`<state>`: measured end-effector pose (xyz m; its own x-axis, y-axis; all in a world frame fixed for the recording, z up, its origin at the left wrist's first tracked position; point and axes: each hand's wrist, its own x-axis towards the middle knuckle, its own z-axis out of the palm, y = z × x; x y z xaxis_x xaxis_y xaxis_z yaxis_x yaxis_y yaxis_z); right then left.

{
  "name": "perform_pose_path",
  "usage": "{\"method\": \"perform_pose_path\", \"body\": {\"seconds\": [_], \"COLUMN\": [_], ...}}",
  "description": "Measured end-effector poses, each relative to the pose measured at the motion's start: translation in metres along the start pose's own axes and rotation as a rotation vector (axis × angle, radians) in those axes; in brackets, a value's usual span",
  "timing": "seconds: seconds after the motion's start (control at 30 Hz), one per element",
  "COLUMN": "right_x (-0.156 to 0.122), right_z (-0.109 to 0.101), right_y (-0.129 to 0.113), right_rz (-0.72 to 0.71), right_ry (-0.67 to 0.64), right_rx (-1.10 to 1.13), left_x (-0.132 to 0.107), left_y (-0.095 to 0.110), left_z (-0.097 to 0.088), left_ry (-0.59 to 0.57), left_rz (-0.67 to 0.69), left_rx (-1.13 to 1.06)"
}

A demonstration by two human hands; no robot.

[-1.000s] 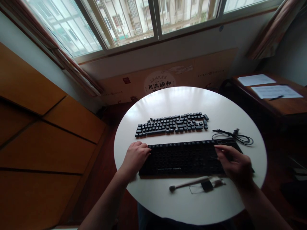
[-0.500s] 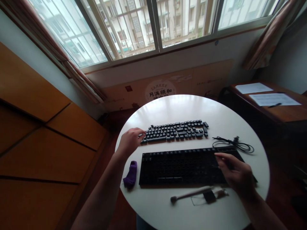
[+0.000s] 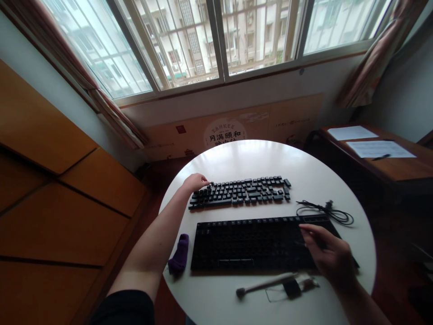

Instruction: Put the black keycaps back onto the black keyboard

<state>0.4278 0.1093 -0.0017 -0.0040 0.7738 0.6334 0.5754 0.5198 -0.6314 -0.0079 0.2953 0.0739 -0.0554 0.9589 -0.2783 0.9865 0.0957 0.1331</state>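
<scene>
Black and broad, the keyboard [image 3: 257, 246] lies on the white table [image 3: 250, 155] in the head view, a row of caps lining its far edge. Beyond it sit loose keycaps [image 3: 221, 203], set out in rows. The person's left hand [image 3: 196, 182] reaches past the keyboard's left end to the far-left corner of the keycaps, fingers bunched; whether they are clamped on one cannot be told. The right hand [image 3: 329, 253] is over the keyboard's right part, thumb and forefinger curled close; whether they meet or hold anything cannot be told. Just left of the keyboard lies a purple cloth [image 3: 179, 255]; beyond its far-right corner, a coiled cable [image 3: 341, 219]. On its near side lie a brush [image 3: 265, 285] and a wire tool with a black block [image 3: 291, 289].
</scene>
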Motion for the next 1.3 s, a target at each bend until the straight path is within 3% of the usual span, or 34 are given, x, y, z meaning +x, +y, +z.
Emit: {"method": "perform_pose_path", "body": {"seconds": [0.2, 0.37, 0.47, 0.57, 0.73, 0.87, 1.03, 1.3], "right_x": [-0.001, -0.002, -0.001, 0.004, 0.029, 0.048, 0.052, 0.052], "right_z": [0.000, 0.000, -0.001, -0.002, 0.012, 0.045, 0.078, 0.103], "right_y": [0.002, 0.003, 0.002, -0.012, -0.071, -0.117, -0.142, -0.154], "right_rz": [0.007, 0.017, -0.002, -0.114, -0.339, -0.474, -0.543, -0.609], "right_ry": [-0.015, -0.014, -0.005, -0.023, -0.287, -0.406, -0.514, -0.619], "right_rx": [0.012, 0.010, -0.007, -0.030, 0.121, 0.216, 0.260, 0.110], "left_x": [0.004, -0.007, -0.036, -0.087, -0.183, -0.226, -0.239, -0.235], "left_y": [0.006, 0.008, 0.008, 0.015, 0.051, 0.076, 0.071, 0.046], "left_z": [0.010, -0.004, -0.018, -0.022, 0.005, 0.035, 0.058, 0.076], "left_ry": [-0.031, 0.064, 0.174, 0.203, 0.172, 0.107, 0.028, 0.047], "left_rz": [-0.026, -0.078, -0.041, 0.059, 0.219, 0.238, 0.208, 0.164], "left_rx": [-0.042, -0.123, -0.230, -0.373, -0.750, -0.950, -1.147, -1.252]}}
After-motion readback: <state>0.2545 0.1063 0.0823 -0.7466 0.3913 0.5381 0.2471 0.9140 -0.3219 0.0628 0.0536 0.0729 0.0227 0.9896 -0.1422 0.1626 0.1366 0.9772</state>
